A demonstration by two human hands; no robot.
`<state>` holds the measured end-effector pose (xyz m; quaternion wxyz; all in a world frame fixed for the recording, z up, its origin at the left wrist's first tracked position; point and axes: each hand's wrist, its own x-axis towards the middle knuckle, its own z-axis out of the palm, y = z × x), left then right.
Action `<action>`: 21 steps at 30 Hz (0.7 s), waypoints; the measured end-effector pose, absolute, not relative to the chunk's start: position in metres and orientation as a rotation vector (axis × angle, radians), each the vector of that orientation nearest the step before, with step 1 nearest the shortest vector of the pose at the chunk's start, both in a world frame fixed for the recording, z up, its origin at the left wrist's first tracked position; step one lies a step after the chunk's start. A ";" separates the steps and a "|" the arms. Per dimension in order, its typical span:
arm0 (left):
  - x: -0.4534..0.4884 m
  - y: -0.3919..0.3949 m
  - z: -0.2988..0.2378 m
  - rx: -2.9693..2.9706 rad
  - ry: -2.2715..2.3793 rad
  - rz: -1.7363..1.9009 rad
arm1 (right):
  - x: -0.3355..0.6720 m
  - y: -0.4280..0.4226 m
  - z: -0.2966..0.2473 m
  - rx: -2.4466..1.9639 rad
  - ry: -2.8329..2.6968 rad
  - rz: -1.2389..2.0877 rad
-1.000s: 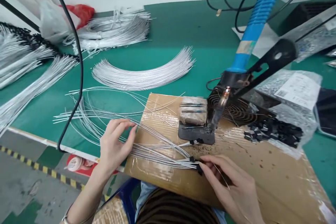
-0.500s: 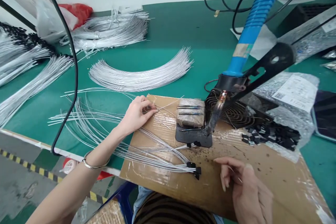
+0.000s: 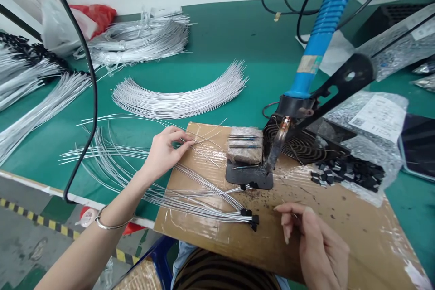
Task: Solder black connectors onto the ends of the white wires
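Observation:
My left hand (image 3: 168,150) pinches a thin white wire (image 3: 207,139) between thumb and forefinger, over the left part of the brown board. Below it lie white wires (image 3: 204,210) whose right ends carry black connectors (image 3: 249,217). Two more black connectors (image 3: 249,186) sit just behind these, near the black plate. At the board's front right, my right hand (image 3: 316,240) has its fingers curled and the thumb against the forefinger. A faint thin line shows by its fingertips; what it holds, if anything, is too small to tell.
A blue-handled soldering iron (image 3: 307,65) leans in a stand, its tip over a black plate (image 3: 249,179) beside a block (image 3: 245,145). Loose black connector housings (image 3: 353,173) lie on a plastic bag. Bundled wires (image 3: 180,97) rest behind; a black cable (image 3: 95,99) hangs at left.
My left hand has moved slightly left with the wire. My right thumb has come closer to the forefinger. The whole view has shifted a little.

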<state>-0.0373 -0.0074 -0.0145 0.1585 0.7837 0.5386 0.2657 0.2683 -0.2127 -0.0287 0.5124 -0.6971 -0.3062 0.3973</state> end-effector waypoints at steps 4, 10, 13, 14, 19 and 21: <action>-0.040 -0.011 -0.018 2.275 1.554 0.712 | 0.269 -0.212 -0.028 -1.684 -0.769 0.934; -0.043 -0.007 -0.016 2.270 1.567 0.726 | 0.268 -0.212 -0.027 -1.684 -0.769 0.930; -0.044 -0.007 -0.010 2.216 1.611 0.809 | 0.267 -0.212 -0.026 -1.676 -0.764 0.929; -0.045 -0.008 -0.008 2.192 1.622 0.829 | 0.267 -0.212 -0.026 -1.674 -0.763 0.927; -0.045 -0.013 -0.003 2.080 1.627 0.897 | 0.270 -0.213 -0.030 -1.613 -0.737 0.921; -0.045 -0.014 -0.004 2.048 1.610 0.947 | 0.273 -0.213 -0.035 -1.565 -0.781 0.896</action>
